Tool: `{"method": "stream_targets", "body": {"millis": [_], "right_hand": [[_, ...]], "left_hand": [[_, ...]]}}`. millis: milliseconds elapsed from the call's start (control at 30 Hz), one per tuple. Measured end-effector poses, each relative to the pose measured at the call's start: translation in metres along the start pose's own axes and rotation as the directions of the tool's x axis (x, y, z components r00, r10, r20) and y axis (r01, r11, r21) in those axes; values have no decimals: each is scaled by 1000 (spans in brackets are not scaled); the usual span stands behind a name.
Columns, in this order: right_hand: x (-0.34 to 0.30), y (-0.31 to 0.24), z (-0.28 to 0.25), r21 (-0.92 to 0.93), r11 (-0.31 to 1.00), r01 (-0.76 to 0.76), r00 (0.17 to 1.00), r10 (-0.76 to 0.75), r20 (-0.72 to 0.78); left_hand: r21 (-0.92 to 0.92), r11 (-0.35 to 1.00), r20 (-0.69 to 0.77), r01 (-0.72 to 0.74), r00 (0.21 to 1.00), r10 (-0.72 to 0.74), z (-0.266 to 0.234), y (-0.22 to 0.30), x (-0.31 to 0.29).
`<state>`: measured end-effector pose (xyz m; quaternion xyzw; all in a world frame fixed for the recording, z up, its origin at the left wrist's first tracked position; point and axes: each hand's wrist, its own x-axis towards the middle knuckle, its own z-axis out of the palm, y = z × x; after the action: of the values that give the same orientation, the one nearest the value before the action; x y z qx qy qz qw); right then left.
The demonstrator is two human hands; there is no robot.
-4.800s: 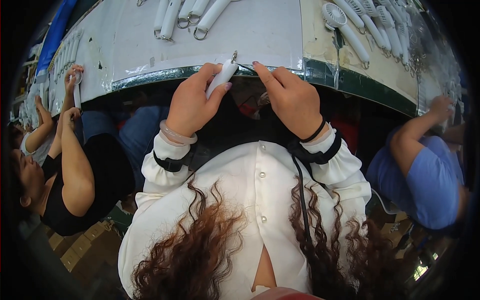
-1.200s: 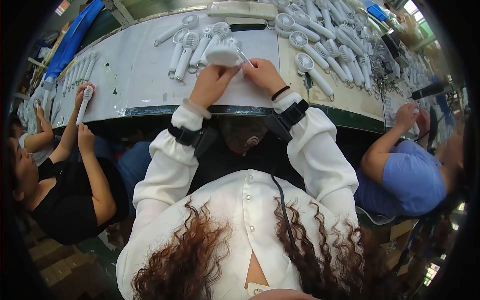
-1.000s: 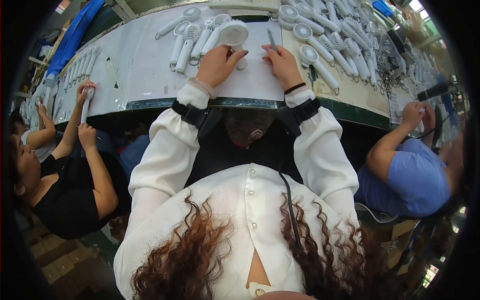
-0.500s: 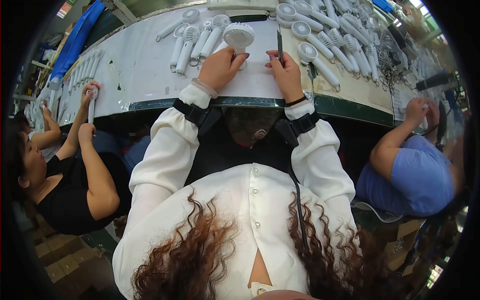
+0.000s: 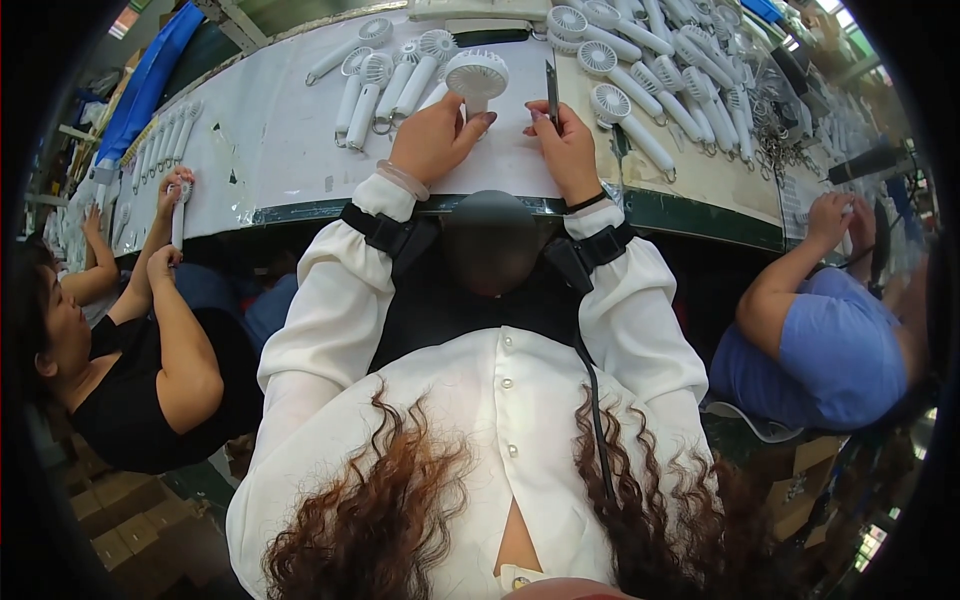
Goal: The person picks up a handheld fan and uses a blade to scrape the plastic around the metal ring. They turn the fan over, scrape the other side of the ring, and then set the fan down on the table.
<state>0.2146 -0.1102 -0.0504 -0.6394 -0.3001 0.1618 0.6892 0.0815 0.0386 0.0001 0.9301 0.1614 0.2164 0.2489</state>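
My left hand (image 5: 432, 142) is closed round the handle of a white handheld fan (image 5: 477, 76). The fan's round grille head points up above my thumb, and most of the handle is hidden in my palm. To its right, my right hand (image 5: 566, 150) grips a slim, dark, pointed metal tool (image 5: 552, 90), tip upward. Whether it is a knife or tweezers I cannot tell. Fan and tool are apart. Just left of my left hand, several white handheld fans (image 5: 364, 112) lie on the white table covering, with small metal rings at some handle ends.
A large heap of white handheld fans (image 5: 690, 85) covers the right part of the table (image 5: 300, 190). Loose metal rings (image 5: 775, 150) lie beside it. A dark green bar-shaped thing (image 5: 490, 37) rests at the back. Co-workers sit at left, with a fan (image 5: 179, 215), and at right.
The held fan's head has tilted slightly, and my right fingers have shifted a little on the tool. At left, the co-worker's hands have moved slightly.
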Motion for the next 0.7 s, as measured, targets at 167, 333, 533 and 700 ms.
{"method": "stream_targets", "body": {"millis": [167,333,533,700], "right_hand": [[1,6,2,52,998,41,999,-41,6],[0,5,2,55,998,37,999,-37,10],[-2,1,3,56,998,17,1000,-18,12],[2,6,2,14,997,76,997,-76,0]], "left_hand": [[32,999,-11,-25,1000,25,3,-5,-1],[83,996,29,-25,999,23,-1,-1,-1],[65,998,29,-19,999,17,1,-2,0],[-86,996,-41,-12,999,9,16,-15,6]]}}
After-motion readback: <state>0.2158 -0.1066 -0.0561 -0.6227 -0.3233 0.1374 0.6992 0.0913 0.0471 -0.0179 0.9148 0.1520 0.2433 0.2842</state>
